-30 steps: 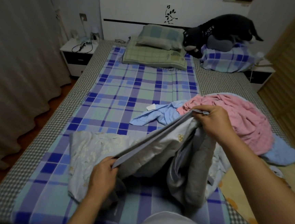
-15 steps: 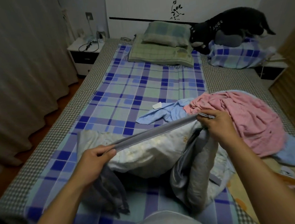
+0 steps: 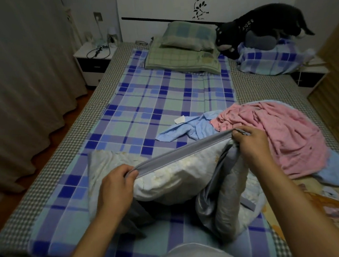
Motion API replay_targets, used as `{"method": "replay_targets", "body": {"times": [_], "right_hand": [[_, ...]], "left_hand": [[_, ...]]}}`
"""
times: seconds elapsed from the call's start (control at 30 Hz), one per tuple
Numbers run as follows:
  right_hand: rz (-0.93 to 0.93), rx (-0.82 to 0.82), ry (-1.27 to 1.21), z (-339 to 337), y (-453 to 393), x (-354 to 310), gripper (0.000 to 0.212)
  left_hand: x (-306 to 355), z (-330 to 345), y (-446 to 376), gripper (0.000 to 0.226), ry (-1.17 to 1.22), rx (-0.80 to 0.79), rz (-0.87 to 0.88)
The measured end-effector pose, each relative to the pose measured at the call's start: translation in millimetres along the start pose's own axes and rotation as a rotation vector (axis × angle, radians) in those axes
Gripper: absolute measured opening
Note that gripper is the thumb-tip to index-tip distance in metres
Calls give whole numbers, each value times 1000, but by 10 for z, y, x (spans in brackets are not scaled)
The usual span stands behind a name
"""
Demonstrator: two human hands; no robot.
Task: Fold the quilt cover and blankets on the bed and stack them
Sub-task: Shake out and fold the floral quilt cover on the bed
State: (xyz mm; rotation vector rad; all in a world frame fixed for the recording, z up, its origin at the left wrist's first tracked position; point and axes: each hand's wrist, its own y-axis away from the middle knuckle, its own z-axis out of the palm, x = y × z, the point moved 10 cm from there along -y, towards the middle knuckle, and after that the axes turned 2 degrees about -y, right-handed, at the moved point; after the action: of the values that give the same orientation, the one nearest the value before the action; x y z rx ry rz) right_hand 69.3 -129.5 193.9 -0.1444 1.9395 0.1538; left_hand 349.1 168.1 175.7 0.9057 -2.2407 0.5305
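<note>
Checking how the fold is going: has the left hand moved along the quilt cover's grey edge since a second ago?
Yes. The left hand has risen and pulled leftward, away from the right hand beside the pink blanket, stretching the quilt cover edge taut.

Quilt cover (image 3: pixel 174 175) edge (taut) between hands

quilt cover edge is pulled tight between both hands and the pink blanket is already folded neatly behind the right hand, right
Not quite. The head view shows the pink blanket lying crumpled in a loose heap, not folded. The rest holds: the left hand and the right hand each pinch the grey edge of the quilt cover, stretched taut between them, with the blanket behind the right hand.
</note>
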Motion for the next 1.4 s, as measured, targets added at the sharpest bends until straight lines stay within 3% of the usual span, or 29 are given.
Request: {"method": "replay_targets", "body": {"times": [0.07,0.13,0.2,0.27,0.37,0.5,0.6,0.67,0.83,0.93,1.07,1.13,1.2,1.27,1.33,1.4], "right_hand": [[-105,-87,-65,33,171,-335,24],[-247,-481,7,413,606,-745,35],[-408,-932,382,937,1206,-826,56],[-538,-1056,662,1196,1420,-642,50],[-519,-881,805,1112,1215,-496,25],[-551,-647,835,889,1154,-543,33],[-632,-537,830,848,1170,-693,31],[-612,-488,814,787,1107,-751,29],[-480,-279,598,464,812,-843,31],[-439,-164,481,249,674,-893,27],[-328,52,318,-124,472,-906,21],[-301,61,325,-160,422,-894,26],[-337,-23,367,-50,483,-928,35],[-395,-138,452,140,652,-978,37],[-460,-211,529,303,817,-1031,41],[-510,-219,575,387,917,-1110,44]], "left_hand": [[293,79,-3,11,38,-38,208],[768,241,118,9,71,-155,455],[1208,397,266,12,96,-282,660],[1434,460,342,15,108,-337,774],[1277,464,305,18,3,-262,718],[562,518,211,16,-242,-74,253],[33,629,205,22,-254,-104,-61],[-217,622,207,24,-250,-93,-169],[-591,445,-4,28,-266,-20,-179],[-415,354,-156,34,-223,-4,-73],[351,134,-74,37,-298,153,421],[661,287,201,33,-279,76,634],[827,464,368,34,-146,-13,607],[852,548,286,30,35,-3,413],[825,654,118,36,93,-4,257],[891,769,38,46,91,-59,247]]}}
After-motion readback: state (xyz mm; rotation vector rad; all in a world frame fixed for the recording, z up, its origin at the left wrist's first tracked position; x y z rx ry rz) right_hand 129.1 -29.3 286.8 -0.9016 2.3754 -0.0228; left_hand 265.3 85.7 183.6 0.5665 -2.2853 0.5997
